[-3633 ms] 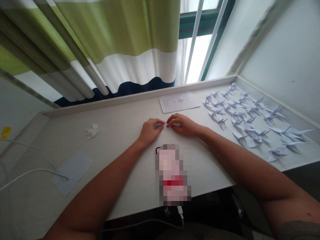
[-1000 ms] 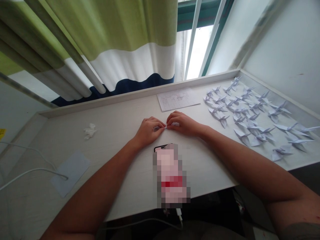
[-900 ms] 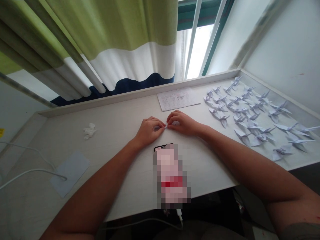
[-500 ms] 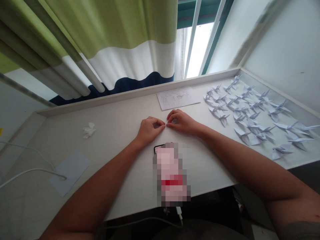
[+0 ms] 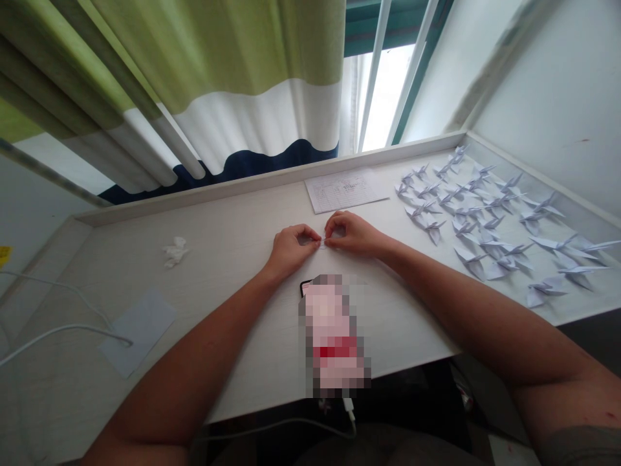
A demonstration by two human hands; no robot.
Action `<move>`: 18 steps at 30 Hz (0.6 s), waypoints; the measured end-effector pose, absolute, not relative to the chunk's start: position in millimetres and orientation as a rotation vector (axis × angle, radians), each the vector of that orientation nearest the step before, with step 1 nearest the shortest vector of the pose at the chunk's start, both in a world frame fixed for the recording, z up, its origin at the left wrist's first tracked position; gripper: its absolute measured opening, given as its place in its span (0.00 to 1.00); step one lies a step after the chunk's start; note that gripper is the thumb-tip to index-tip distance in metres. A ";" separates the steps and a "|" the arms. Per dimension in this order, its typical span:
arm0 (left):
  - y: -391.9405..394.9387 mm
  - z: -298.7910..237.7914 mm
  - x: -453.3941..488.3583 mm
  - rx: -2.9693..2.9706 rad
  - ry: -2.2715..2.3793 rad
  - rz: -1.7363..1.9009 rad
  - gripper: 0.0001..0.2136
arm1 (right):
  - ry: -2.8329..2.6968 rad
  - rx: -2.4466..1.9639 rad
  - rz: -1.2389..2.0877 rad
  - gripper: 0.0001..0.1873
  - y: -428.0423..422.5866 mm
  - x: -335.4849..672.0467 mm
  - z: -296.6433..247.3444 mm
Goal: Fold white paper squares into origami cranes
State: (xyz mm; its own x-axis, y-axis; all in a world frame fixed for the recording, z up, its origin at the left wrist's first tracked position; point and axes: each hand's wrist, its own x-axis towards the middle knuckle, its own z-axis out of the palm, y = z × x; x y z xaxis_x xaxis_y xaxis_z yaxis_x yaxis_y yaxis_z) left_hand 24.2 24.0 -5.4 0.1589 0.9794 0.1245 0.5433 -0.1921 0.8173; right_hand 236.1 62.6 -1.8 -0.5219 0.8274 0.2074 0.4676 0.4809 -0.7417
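Over the middle of the white desk, my left hand point(image 5: 292, 249) and my right hand point(image 5: 353, 234) meet fingertip to fingertip. Both are closed in a pinch on a small piece of white paper point(image 5: 323, 245), mostly hidden by the fingers; its folded shape is too small to make out. Just beyond them lies a printed sheet point(image 5: 347, 189). Nearer to me, between my forearms, a phone point(image 5: 332, 330) with a blurred-out screen lies on the desk. Many folded white paper cranes point(image 5: 490, 213) stand in loose rows to the right of my right hand.
A crumpled white tissue point(image 5: 174, 252) lies to the left. A white sheet of paper point(image 5: 140, 330) sits near my left forearm, a white cable point(image 5: 63, 331) crossing it. Another cable point(image 5: 348, 406) plugs into the phone. The desk has a raised rim point(image 5: 233, 183) below the curtain point(image 5: 262, 58).
Both hands stay pinched at the same spot, with only slight finger movement. The view has shifted very slightly; the surrounding things stay in place.
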 end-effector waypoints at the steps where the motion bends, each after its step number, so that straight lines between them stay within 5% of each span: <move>1: 24.0 -6.2 24.4 1.817 1.452 0.908 0.03 | -2.177 -1.069 0.853 0.05 62.8 236.1 -1.4; 18: 28.1 -12.6 27.0 1.792 1.519 0.944 0.03 | -2.146 -1.135 0.785 0.03 64.5 229.3 -4.8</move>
State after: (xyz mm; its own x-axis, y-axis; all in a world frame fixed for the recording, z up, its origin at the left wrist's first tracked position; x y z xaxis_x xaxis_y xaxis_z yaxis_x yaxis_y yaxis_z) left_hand 27.0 28.1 -12.6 0.0913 0.9864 0.1367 0.5592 -0.1644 0.8126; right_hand 229.3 64.5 -4.8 -0.4684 0.8564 0.2173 0.5137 0.4641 -0.7216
